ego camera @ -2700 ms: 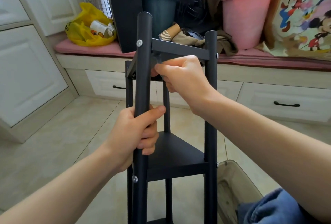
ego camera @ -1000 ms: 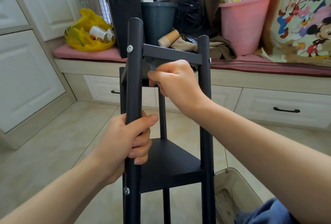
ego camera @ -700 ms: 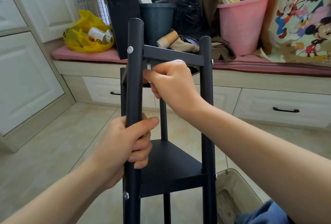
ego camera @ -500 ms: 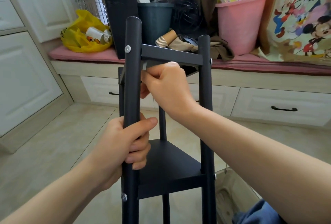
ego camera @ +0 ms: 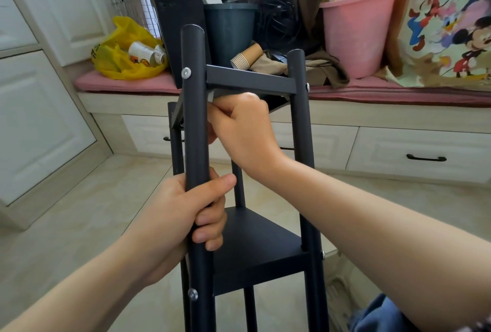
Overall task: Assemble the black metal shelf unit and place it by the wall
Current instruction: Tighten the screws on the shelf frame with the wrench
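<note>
1. The black metal shelf unit of round posts and flat square shelves (ego camera: pixel 255 246) stands upright on the pale tiled floor (ego camera: pixel 79 212), directly in front of the person. The cluttered, pink-cushioned window bench (ego camera: pixel 398 91) is behind it.
2. The left hand (ego camera: pixel 183 214) has not shifted. Its fingers and thumb remain wrapped round the near left post (ego camera: pixel 194 119), below the top tier, steadying the frame.
3. The change is in the right hand (ego camera: pixel 239 129). A few seconds ago it sat under the middle of the top crossbar (ego camera: pixel 249 81), and it has since slid left until its knuckles crowd the post.
4. Its fingers are curled tight on a small grey metal piece (ego camera: pixel 210 97) that pokes out just under the crossbar's left end. It may be a key or a fitting – too little shows to say.
5. The silver screw head (ego camera: pixel 186 73) sits on the post's outer face at that same joint, so the work now appears to be tightening this corner.
6. The top tier looks unfinished, and the move to the wall comes later.
</note>
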`<state>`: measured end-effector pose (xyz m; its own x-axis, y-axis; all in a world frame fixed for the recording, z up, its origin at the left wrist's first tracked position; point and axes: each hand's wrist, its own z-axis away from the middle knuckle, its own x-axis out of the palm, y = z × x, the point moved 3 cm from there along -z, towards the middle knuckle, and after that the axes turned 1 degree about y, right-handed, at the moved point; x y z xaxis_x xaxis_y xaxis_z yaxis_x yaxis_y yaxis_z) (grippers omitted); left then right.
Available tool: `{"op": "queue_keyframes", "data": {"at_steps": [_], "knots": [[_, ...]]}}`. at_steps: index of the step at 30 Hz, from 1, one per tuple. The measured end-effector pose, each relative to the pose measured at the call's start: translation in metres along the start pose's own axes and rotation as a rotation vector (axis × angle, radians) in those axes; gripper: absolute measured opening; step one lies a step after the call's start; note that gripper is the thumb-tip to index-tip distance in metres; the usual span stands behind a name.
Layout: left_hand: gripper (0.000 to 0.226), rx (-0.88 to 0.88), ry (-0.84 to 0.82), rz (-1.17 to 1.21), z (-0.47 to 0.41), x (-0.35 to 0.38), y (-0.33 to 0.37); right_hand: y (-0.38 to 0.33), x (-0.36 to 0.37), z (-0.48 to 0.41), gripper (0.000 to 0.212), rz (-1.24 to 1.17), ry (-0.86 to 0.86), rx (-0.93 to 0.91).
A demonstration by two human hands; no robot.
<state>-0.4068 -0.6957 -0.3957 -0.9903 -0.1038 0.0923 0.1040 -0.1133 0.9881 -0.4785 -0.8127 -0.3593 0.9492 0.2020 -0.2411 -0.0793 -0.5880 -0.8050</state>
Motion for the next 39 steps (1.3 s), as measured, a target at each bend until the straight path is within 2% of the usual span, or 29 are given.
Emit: {"op": "queue_keyframes", "data": {"at_steps": [5, 11, 15, 24, 28, 39], "knots": [[0.043, -0.003, 0.015, 0.001, -0.002, -0.002, 0.001, -0.004, -0.009, 0.000, 0.035, 0.053, -0.006, 0.012], [0.043, -0.003, 0.022, 0.002, -0.002, -0.004, 0.000, -0.005, -0.018, -0.002, 0.029, 0.009, -0.021, 0.103], [0.043, -0.001, 0.021, 0.003, -0.002, -0.005, 0.000, -0.003, -0.021, -0.004, 0.033, -0.016, -0.045, 0.135], [0.042, -0.012, 0.019, 0.003, -0.002, -0.005, 0.000, -0.010, -0.015, -0.002, 0.030, 0.013, -0.049, 0.071], [0.040, -0.019, 0.007, 0.006, -0.002, -0.004, 0.001, -0.010, -0.012, 0.003, 0.036, 0.079, -0.049, 0.038], [0.036, -0.030, 0.002, -0.001, 0.000, -0.004, 0.000, -0.005, 0.010, 0.003, 0.029, -0.019, 0.022, 0.081]]}}
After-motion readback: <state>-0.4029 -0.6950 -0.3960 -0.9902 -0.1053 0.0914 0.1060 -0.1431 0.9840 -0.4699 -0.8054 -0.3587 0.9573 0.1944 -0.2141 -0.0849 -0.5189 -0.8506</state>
